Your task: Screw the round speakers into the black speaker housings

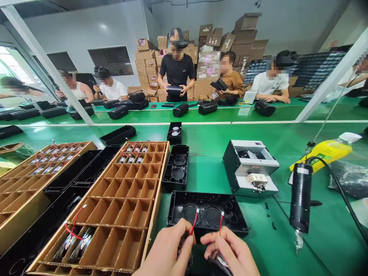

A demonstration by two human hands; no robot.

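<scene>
My left hand point(172, 247) is closed round a small speaker driver point(181, 249), mostly hidden by the fingers. A red wire point(194, 222) with a white plug sticks up from between thumb and forefinger. My right hand point(234, 253) grips another speaker driver point(222, 261), its red wire point(221, 222) also upright. Just beyond both hands lies an open black speaker housing point(201, 198) with two round grilles and two smaller round openings. To the left stands a cardboard divider box point(120, 205), with two drivers point(70, 245) in its near cells and several more at its far end.
An electric screwdriver point(300, 199) hangs at right, beside a grey-black machine point(250, 168) and a yellow bottle point(327, 151). Small black parts point(270, 218) lie near a cable. More housings point(176, 166) and another divider box point(34, 180) stand left. Several people work across the green table point(207, 134).
</scene>
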